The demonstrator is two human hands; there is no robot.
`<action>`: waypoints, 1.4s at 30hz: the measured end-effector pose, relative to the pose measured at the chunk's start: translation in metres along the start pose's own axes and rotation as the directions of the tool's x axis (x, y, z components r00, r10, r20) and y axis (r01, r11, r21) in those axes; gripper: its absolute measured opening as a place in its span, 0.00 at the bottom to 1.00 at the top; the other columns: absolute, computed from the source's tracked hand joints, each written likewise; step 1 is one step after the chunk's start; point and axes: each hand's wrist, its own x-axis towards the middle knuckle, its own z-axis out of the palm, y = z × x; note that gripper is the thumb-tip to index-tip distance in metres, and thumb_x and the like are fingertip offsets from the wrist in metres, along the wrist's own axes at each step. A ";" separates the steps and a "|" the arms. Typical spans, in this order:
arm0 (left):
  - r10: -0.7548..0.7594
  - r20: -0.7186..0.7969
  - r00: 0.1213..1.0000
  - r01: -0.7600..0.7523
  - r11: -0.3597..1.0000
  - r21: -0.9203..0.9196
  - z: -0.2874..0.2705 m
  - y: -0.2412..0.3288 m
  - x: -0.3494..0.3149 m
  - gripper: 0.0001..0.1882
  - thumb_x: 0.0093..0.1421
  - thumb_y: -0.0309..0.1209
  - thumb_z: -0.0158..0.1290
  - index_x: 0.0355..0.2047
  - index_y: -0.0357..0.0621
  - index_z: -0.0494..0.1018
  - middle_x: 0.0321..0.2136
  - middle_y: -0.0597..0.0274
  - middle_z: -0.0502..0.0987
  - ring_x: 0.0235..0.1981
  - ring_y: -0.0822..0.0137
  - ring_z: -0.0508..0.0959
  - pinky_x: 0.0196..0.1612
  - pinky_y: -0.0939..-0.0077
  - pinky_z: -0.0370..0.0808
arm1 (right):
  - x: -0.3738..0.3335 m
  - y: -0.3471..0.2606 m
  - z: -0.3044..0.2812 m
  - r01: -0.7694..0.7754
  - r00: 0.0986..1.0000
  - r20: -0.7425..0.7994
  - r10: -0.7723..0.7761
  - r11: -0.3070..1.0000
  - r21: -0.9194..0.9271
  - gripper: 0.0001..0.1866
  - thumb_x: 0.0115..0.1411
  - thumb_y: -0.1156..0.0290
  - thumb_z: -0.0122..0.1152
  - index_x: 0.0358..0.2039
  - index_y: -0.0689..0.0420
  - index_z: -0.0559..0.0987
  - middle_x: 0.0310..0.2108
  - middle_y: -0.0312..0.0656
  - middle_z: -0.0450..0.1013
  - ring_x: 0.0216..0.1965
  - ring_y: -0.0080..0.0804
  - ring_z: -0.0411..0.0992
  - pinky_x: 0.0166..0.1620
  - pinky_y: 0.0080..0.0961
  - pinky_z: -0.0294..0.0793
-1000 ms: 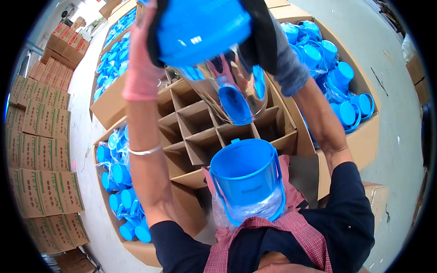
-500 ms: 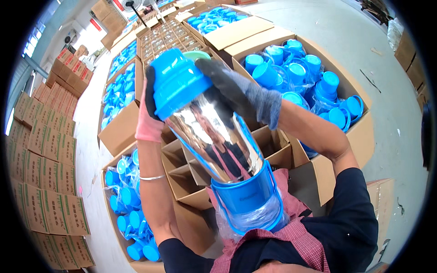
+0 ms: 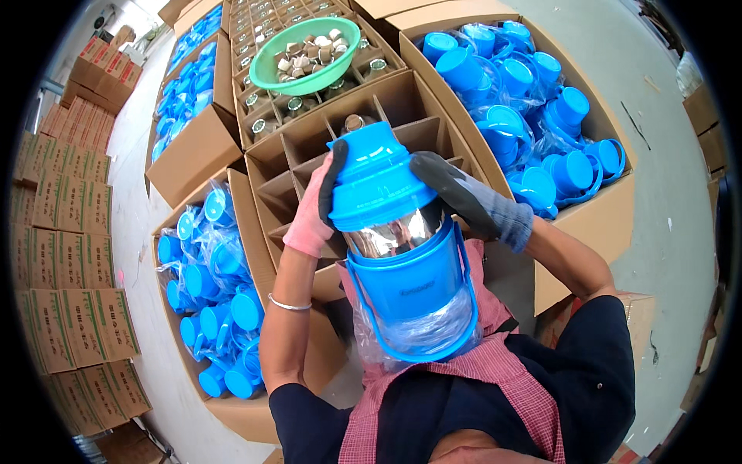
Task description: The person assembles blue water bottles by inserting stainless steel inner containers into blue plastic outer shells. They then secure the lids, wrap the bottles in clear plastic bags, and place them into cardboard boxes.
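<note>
Both my gloved hands hold a blue vacuum flask top (image 3: pixel 379 189), one on each side. My left hand (image 3: pixel 315 207), in a pink glove with a dark palm, is closed on its left side. On the right, my right hand (image 3: pixel 471 197) grips it in a grey-blue glove with a dark coating. Under the top shows a short band of shiny silver liner (image 3: pixel 394 232), most of it inside the blue flask body (image 3: pixel 413 274). That body stands tilted against my apron, its carrying handle hanging down in front and clear plastic film (image 3: pixel 429 325) round its lower part.
A divided carton (image 3: pixel 286 189) lies just beyond the flask. A green basin (image 3: pixel 263 66) of small pale and brown pieces rests on another divided carton behind. Open cartons of blue flask parts flank me at left (image 3: pixel 255 255) and right (image 3: pixel 610 201). Stacked boxes (image 3: pixel 69 255) line the far left.
The flask top and silver liner have moved down toward me, both hands with them. Most of the liner has gone into the blue body. The green basin has come into full view.
</note>
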 end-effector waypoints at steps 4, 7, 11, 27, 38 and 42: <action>-0.115 0.021 0.993 0.117 0.984 -0.135 0.013 0.043 -0.010 0.28 0.60 0.39 0.52 0.58 0.39 0.64 0.52 0.54 0.70 0.50 0.64 0.70 0.56 0.73 0.65 | -0.015 0.015 0.007 -0.137 0.989 0.066 0.135 0.990 0.040 0.38 0.66 0.40 0.40 0.60 0.64 0.59 0.58 0.51 0.59 0.60 0.37 0.59 0.62 0.29 0.57; -0.418 0.140 0.897 0.428 0.746 -0.510 0.019 0.070 0.002 0.32 0.65 0.55 0.45 0.47 0.33 0.72 0.42 0.60 0.75 0.43 0.72 0.71 0.51 0.78 0.67 | -0.025 0.024 0.007 -0.132 0.986 0.106 0.128 0.991 0.032 0.37 0.66 0.42 0.41 0.61 0.63 0.59 0.58 0.51 0.60 0.61 0.37 0.59 0.62 0.30 0.57; -0.571 0.197 0.797 0.538 0.521 -0.663 0.025 0.063 -0.015 0.31 0.66 0.52 0.45 0.52 0.33 0.69 0.47 0.58 0.73 0.47 0.71 0.71 0.54 0.77 0.66 | -0.019 0.020 0.006 -0.130 0.977 0.180 0.116 0.989 0.066 0.34 0.67 0.46 0.44 0.62 0.61 0.60 0.57 0.50 0.63 0.60 0.36 0.60 0.61 0.31 0.59; -0.587 0.014 0.810 0.587 0.809 -0.019 0.035 0.103 -0.015 0.30 0.64 0.50 0.46 0.55 0.36 0.64 0.43 0.39 0.76 0.47 0.43 0.75 0.50 0.59 0.70 | -0.031 0.112 0.019 -0.230 0.963 0.236 0.129 0.850 0.474 0.40 0.65 0.40 0.41 0.66 0.60 0.55 0.64 0.45 0.56 0.64 0.34 0.56 0.66 0.32 0.52; -0.630 0.217 0.746 0.586 0.464 -0.664 0.040 0.032 -0.031 0.35 0.69 0.57 0.32 0.57 0.37 0.65 0.46 0.62 0.74 0.47 0.73 0.71 0.54 0.79 0.66 | 0.034 0.052 0.007 0.178 0.984 0.019 -0.178 0.984 -0.005 0.31 0.61 0.63 0.59 0.62 0.59 0.62 0.57 0.50 0.65 0.59 0.41 0.64 0.59 0.32 0.64; -0.728 0.220 0.649 0.610 0.326 -0.723 0.043 0.074 -0.040 0.36 0.69 0.56 0.34 0.62 0.35 0.59 0.54 0.60 0.68 0.54 0.72 0.67 0.58 0.78 0.62 | 0.023 0.031 0.033 -0.052 0.998 0.033 0.046 0.976 0.211 0.40 0.57 0.53 0.63 0.63 0.59 0.60 0.57 0.48 0.65 0.59 0.35 0.63 0.61 0.31 0.61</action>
